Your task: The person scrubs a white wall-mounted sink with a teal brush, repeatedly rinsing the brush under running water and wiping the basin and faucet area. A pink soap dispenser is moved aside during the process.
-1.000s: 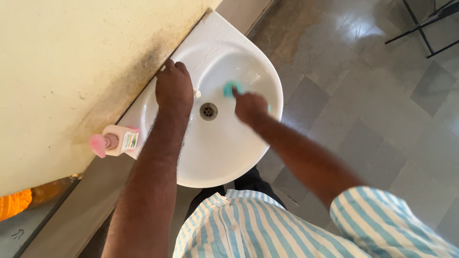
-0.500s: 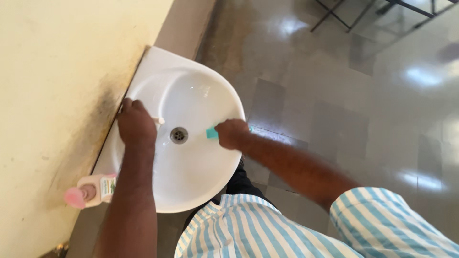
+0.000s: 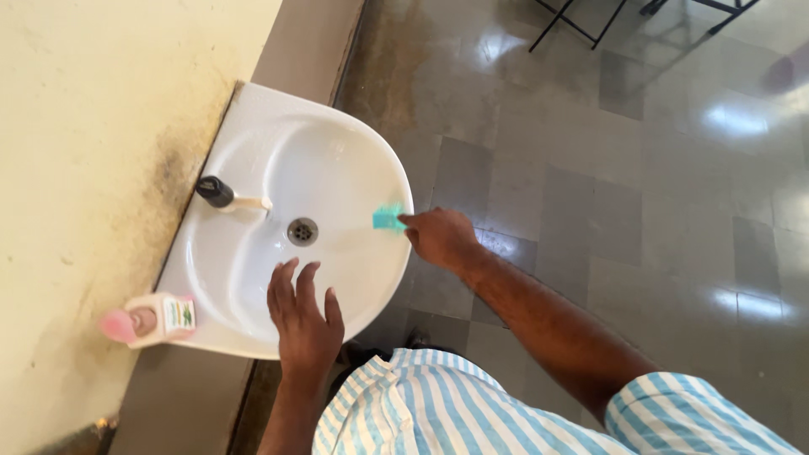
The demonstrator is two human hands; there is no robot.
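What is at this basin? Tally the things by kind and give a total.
Sinks: 1, white sink
Taps: 1, black-topped tap
Bottles: 1, pink bottle
Scrub pads: 1, teal pad in the right hand; left hand over the bowl
Total: 4

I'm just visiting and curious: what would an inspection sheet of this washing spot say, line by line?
Surface: white sink fixed to a cream wall, dark stains on the wall beside it.
Job's things: small teal sponge at the sink's right rim; drain in the middle of the bowl; tap with a black knob at the wall side.
Clutter: pink-capped soap bottle lying on the sink's near left corner.
Hands: right hand pinches the sponge; left hand open, fingers spread over the bowl, holding nothing.
Cables: nothing seen.
Surroundings: shiny grey tiled floor; black chair legs at the top.
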